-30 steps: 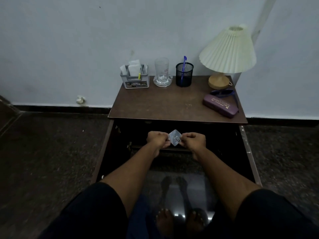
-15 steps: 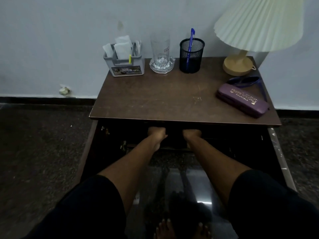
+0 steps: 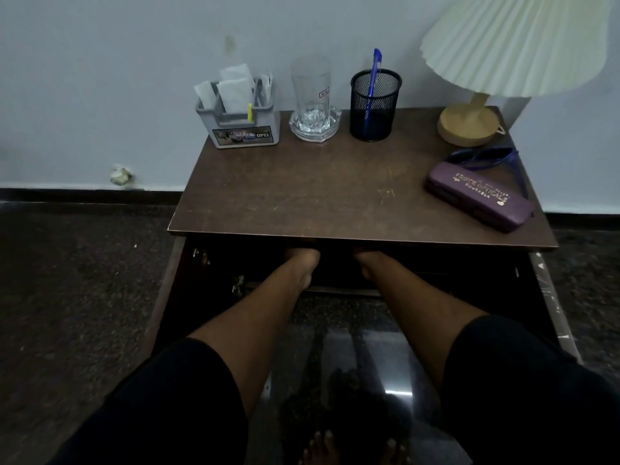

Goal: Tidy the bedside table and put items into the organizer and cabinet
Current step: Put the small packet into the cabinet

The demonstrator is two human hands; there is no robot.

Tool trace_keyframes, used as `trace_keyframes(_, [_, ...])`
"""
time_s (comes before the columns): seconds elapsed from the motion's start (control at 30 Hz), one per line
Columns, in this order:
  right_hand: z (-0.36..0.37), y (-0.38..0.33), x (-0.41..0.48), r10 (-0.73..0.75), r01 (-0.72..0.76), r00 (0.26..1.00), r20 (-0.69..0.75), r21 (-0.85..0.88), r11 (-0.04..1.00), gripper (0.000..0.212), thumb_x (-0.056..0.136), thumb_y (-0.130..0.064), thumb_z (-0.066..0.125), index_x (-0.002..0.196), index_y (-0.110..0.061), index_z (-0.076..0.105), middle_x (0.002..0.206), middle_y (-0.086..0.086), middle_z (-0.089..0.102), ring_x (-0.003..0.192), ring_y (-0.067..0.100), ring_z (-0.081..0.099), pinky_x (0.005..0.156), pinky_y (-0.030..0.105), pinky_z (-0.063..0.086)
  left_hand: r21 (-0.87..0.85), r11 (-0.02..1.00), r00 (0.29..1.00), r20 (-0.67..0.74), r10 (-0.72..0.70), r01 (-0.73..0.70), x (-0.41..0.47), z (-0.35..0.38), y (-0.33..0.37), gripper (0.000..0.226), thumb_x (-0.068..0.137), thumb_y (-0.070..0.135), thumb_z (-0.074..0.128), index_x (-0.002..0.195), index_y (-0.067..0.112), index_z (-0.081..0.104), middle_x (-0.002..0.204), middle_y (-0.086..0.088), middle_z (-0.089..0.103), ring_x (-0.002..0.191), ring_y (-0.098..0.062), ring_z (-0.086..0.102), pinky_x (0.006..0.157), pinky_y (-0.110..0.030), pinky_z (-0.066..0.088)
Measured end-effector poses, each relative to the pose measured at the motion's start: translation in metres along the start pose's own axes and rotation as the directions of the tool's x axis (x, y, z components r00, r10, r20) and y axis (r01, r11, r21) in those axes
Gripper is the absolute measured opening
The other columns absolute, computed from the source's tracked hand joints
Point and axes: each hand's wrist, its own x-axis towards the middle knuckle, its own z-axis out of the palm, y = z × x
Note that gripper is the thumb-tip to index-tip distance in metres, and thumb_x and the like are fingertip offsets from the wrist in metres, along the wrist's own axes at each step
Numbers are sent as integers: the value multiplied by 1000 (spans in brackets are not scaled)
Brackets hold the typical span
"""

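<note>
Grey organizer (image 3: 242,130) with, seemingly, paper sachets (image 3: 235,94)

L hand (image 3: 301,260), R hand (image 3: 365,260): fingers hidden under tabletop (image 3: 302,196); grip unreadable. Lamp shade (image 3: 513,45) cut by frame top.

Dim bluish light leaves the cabinet (image 3: 436,266) beneath the bedside table (image 3: 318,196) nearly black, with a glare patch on the glossy floor (image 3: 397,392).
</note>
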Motion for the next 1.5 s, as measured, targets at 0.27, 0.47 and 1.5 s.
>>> trace_keyframes(0.27, [-10, 8, -66, -156, 192, 969, -193, 182, 964, 9, 84, 1, 71, 81, -6, 67, 93, 20, 72, 62, 19, 65, 53, 27, 58, -181, 983, 1000, 5, -18, 18, -59, 2, -10, 5, 97, 3, 54, 102, 6, 55, 90, -14, 64, 70, -19, 62, 62, -29, 54])
trace_keyframes(0.47, [-30, 17, -114, -248, 264, 958, -143, 102, 959, 13, 86, -5, 75, 74, -6, 68, 67, 8, 67, 55, 16, 62, 57, 28, 55, -178, 984, 997, 66, 32, -20, -115, 0, -11, 9, 99, 9, 57, 100, 8, 65, 88, -11, 66, 72, -18, 63, 70, -30, 56])
trace_keyframes(1.5, [-236, -106, -130, -627, 563, 641, -443, -285, 776, 7, 82, -18, 77, 76, -13, 75, 77, 4, 75, 77, 22, 71, 81, 46, 62, -38, 840, 809, 246, 533, -542, -176, 108, 119, 21, 95, -4, 51, 98, 8, 68, 73, -2, 63, 59, -9, 54, 55, -17, 47])
